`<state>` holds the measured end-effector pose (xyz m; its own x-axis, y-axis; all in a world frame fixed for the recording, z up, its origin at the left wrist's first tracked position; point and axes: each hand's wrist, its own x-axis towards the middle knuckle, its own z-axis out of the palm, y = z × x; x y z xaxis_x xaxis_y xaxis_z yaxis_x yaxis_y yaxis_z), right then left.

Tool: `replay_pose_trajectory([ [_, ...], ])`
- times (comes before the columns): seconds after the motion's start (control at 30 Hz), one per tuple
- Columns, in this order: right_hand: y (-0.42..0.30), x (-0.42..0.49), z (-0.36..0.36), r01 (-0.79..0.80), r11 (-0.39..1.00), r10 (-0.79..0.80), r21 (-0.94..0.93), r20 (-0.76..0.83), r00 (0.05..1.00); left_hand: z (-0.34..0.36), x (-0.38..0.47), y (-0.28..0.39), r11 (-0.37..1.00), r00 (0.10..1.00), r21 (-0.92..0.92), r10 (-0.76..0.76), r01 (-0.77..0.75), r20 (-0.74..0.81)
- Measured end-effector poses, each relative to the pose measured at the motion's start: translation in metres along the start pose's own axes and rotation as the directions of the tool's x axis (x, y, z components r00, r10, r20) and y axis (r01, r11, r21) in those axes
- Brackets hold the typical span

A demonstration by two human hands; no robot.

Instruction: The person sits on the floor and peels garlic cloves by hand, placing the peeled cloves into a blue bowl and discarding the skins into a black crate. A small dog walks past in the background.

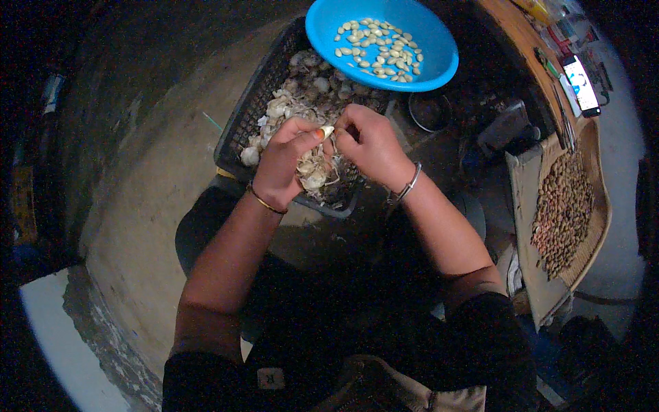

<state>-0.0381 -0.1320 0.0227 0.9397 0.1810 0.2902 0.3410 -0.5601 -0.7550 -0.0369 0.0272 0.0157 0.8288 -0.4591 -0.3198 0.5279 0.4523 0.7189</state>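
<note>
Between the thumb and fingers of my left hand [288, 154] a pale garlic clove [327, 131] sticks out to the right. The same hand cups a partly broken garlic bulb [313, 171] with loose papery skin against its palm. My right hand [371, 141] is at the clove's tip, thumb and forefinger pinched together; whether they grip skin is too small to tell. Both hands are above a black plastic crate [242, 105] of garlic bulbs [280, 105] and skins. At the crate's far end, a blue plastic basin [437, 67] contains many peeled cloves [394, 51].
A woven tray [600, 221] of brown nuts or beans [564, 216] stands at the right. Beyond it, a lit phone [582, 85] lies near a wooden edge [520, 46]. A round metal-rimmed container [430, 110] sits right of the crate. Concrete floor [149, 195] extends left.
</note>
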Motion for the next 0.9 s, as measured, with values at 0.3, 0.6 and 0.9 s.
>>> replay_pose_trajectory([
  [0.3, 0.018, -0.001, 0.007, -0.288, 0.819, 0.186, 0.497, 0.246, 0.951, -0.015, -0.001, -0.001, 0.950, 0.973, -0.285, -0.064, 0.128, 0.224],
  [0.6, 0.002, -0.001, -0.003, -0.139, 0.930, 0.111, 0.339, 0.101, 0.989, -0.007, -0.001, 0.000, 0.976, 0.993, -0.195, -0.083, 0.099, 0.087],
  [0.9, -0.007, 0.000, -0.011, -0.117, 0.984, 0.093, 0.136, 0.175, 0.980, -0.002, -0.003, -0.003, 1.000, 1.000, -0.005, -0.011, 0.011, -0.001],
])
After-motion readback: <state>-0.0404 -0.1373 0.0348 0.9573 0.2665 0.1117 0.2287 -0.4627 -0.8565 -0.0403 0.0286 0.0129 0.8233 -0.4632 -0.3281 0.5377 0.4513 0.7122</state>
